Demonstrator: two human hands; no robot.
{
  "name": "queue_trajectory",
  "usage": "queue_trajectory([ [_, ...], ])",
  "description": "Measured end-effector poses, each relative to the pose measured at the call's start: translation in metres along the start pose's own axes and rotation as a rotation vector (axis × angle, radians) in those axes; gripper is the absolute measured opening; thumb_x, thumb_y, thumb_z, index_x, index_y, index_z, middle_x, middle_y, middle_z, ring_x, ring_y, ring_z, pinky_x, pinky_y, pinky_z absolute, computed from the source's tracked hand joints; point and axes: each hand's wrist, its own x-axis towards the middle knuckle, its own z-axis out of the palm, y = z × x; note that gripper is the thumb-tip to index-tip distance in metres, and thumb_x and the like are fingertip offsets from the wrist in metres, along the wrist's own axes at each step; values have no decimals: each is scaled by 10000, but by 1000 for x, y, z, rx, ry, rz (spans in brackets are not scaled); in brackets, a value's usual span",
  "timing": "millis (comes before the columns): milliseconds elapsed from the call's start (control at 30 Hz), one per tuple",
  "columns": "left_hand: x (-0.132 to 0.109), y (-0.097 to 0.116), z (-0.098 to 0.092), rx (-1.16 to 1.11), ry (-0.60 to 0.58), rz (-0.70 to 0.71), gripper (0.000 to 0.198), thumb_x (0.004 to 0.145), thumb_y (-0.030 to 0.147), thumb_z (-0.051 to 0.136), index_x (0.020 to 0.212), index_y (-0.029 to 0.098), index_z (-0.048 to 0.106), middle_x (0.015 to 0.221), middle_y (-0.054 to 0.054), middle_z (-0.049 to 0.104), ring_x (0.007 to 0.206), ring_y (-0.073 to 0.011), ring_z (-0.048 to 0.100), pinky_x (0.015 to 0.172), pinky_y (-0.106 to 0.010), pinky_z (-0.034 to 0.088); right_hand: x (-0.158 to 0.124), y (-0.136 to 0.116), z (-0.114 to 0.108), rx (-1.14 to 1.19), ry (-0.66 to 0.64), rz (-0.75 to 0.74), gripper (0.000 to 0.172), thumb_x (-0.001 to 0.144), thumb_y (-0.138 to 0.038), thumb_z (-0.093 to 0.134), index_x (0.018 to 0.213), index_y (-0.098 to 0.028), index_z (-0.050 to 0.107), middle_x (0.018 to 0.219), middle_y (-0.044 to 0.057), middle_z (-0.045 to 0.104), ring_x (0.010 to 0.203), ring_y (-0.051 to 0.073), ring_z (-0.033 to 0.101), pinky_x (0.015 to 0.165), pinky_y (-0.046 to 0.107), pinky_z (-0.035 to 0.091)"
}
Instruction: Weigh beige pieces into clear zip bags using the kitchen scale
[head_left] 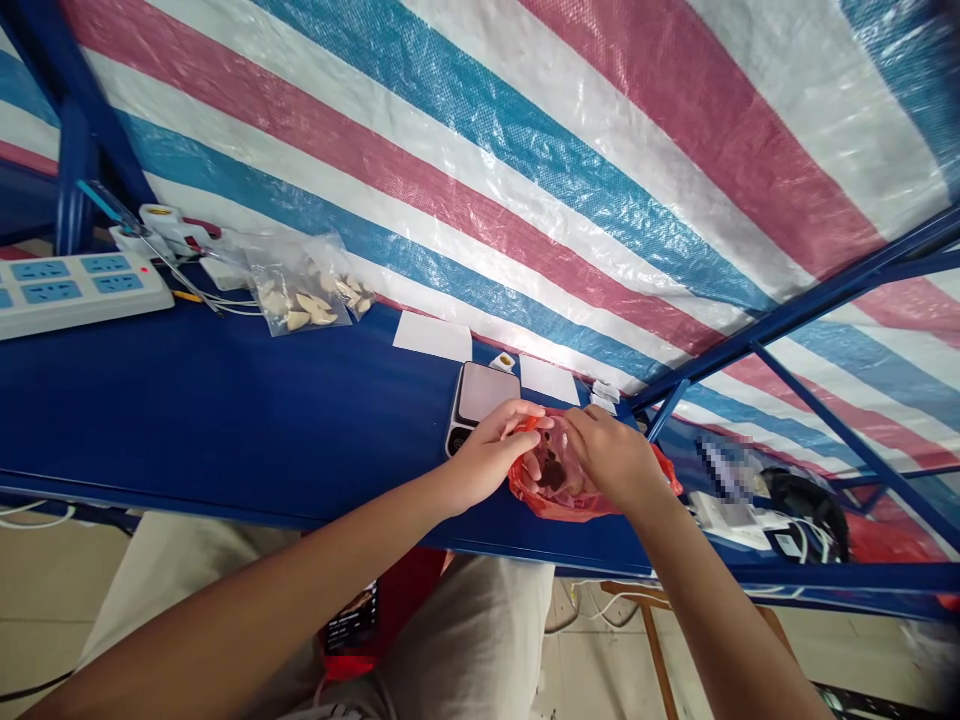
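A red plastic bag (581,508) sits on the blue tabletop (300,420) with its mouth spread. Several brownish and dark pieces lie inside, too indistinct to name. My left hand (484,455) pinches the bag's left rim between thumb and fingers. On the other side, my right hand (619,455) grips the bag's upper right rim, its fingertips partly hidden behind the hand. Close behind my left hand stands a small digital scale (489,392) with a pale square plate; my hand covers its near right corner.
White paper sheets (433,336) lie along the striped sheet (480,200) at the back. Clear bags of pale pieces (307,305) and a power strip (75,290) are at left. Cables and a white device (739,520) lie right. A phone (352,620) rests on my lap.
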Motion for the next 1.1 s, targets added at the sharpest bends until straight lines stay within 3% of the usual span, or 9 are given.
queue_trajectory([
  [167,0,0,-1,-2,-2,3,333,952,384,679,1215,219,559,1440,-147,603,664,-64,654,602,-283,596,1,10,10,209,69,-50,352,1136,-374,377,1003,-210,659,919,74,675,791,193,653,597,273,360],
  [333,0,-3,0,-3,11,-7,345,935,390,694,1201,219,558,1426,-138,606,660,-67,656,594,-291,599,0,22,12,220,102,-58,313,1117,-305,389,968,-196,642,895,83,688,774,208,644,636,296,388],
  [467,-2,-1,0,6,26,-35,346,938,392,685,1205,213,557,1112,-64,699,636,-94,662,623,-305,593,-2,35,5,212,162,-47,288,1099,-304,430,981,-193,667,904,92,713,787,214,669,643,297,395],
  [567,-3,1,1,35,37,-50,343,935,389,687,1200,209,566,947,-23,688,679,-120,673,661,-313,591,-6,47,-1,149,234,-30,317,1094,-332,439,963,-191,691,899,100,718,768,219,678,612,298,377],
  [633,-2,1,1,50,39,-40,334,916,361,710,1180,207,573,995,-38,701,727,-121,678,694,-308,584,-8,53,-8,135,268,-37,329,1096,-336,439,968,-188,704,916,107,732,771,221,687,608,298,381],
  [733,0,-2,0,62,33,-16,333,879,298,750,1155,208,589,1244,-101,687,840,-122,685,785,-323,576,-12,60,-25,157,326,-58,306,1086,-336,473,966,-187,712,930,107,754,752,217,693,621,300,412],
  [867,-1,-6,-1,237,47,67,341,898,309,736,1210,240,615,1403,-123,614,1113,-205,670,968,-405,550,-21,59,-54,314,475,-24,234,1042,-390,579,1001,-211,724,821,53,741,648,186,660,616,297,456],
  [1000,-12,0,-2,537,85,206,398,959,425,670,1317,278,576,1391,-114,599,1255,-259,605,1041,-450,516,-46,48,-76,467,535,149,281,988,-528,642,970,-267,743,763,25,719,590,197,640,560,336,463],
  [1100,-21,8,-2,591,114,274,363,971,429,648,1295,280,579,1414,-115,576,1295,-266,574,1040,-431,512,-74,39,-83,539,564,351,279,938,-573,711,969,-300,766,714,24,696,578,221,630,521,368,437],
])
